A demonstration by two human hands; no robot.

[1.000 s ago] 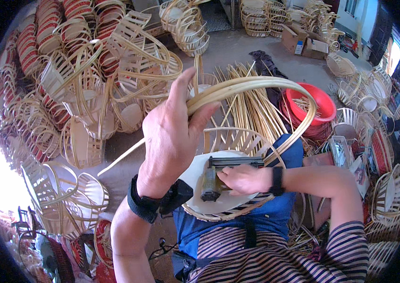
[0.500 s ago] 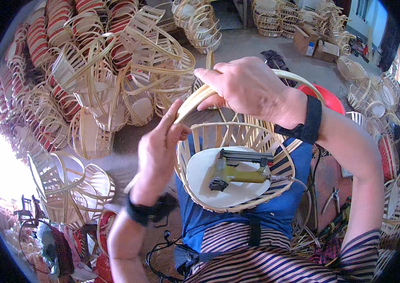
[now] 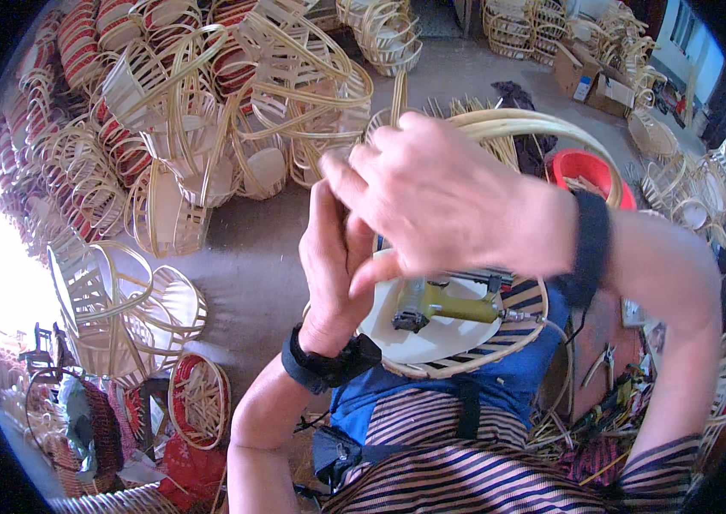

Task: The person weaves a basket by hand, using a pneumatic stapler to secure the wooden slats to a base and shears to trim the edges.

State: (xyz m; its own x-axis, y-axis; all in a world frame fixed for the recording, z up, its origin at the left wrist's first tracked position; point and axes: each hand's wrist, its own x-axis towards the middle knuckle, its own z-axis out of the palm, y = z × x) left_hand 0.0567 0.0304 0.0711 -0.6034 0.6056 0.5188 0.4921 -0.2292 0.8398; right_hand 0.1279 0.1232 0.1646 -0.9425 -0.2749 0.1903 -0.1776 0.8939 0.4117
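Our left hand (image 3: 334, 257) and right hand (image 3: 457, 201) come together above the basket (image 3: 500, 351), which lies at five o'clock. The long, bent handle (image 3: 555, 125) curves out toward two o'clock, nearer our right hand. We can't tell if we grip it.

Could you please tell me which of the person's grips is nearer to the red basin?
Right. The right grip is left of the red basin in the picture; the left grip is farther left and lower, partly covered by the right.
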